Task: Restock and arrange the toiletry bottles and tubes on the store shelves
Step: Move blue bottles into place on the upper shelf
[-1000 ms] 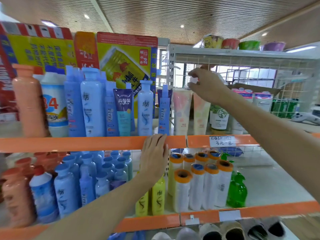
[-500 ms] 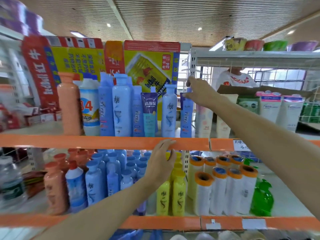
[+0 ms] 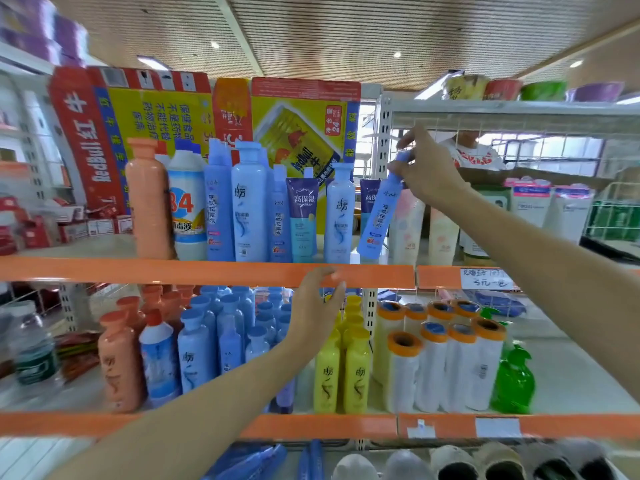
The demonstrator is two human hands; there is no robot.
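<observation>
A store aisle under a slatted ceiling, with two orange-edged shelves packed with toiletries. On the upper shelf (image 3: pixel 207 271) a row of bottles and tubes stands in front of flattened drink cartons (image 3: pixel 214 116). At the row's right end, the right hand (image 3: pixel 427 171) pinches the cap end of a slim blue bottle (image 3: pixel 379 216), which leans with its top to the right and its base at the shelf's front, just beside a pale blue bottle (image 3: pixel 339 213) and a pink-white tube (image 3: pixel 407 223). The left hand (image 3: pixel 317 306) rests on the orange shelf edge, fingers loosely curled over the strip and grasping nothing else.

The likely trouble comes from the tilt: held only near its top, the slim bottle could swing and knock the pale blue bottle, and the neighbours stand close enough that one fall might topple the row. Its base sits near the front lip, so a slip could send it down onto the yellow bottles (image 3: pixel 341 372) on the lower shelf. The purple tube (image 3: pixel 303 216) looks soft and top-heavy, easily nudged over.

Whether the slim bottle's base touches the shelf or hangs just above it cannot be told. The fingers cover its cap. A second purple tube (image 3: pixel 367 199) is mostly hidden behind the bottles. The left margin is blurred, labels are hard to read, and the bottom shelf is cut off.
</observation>
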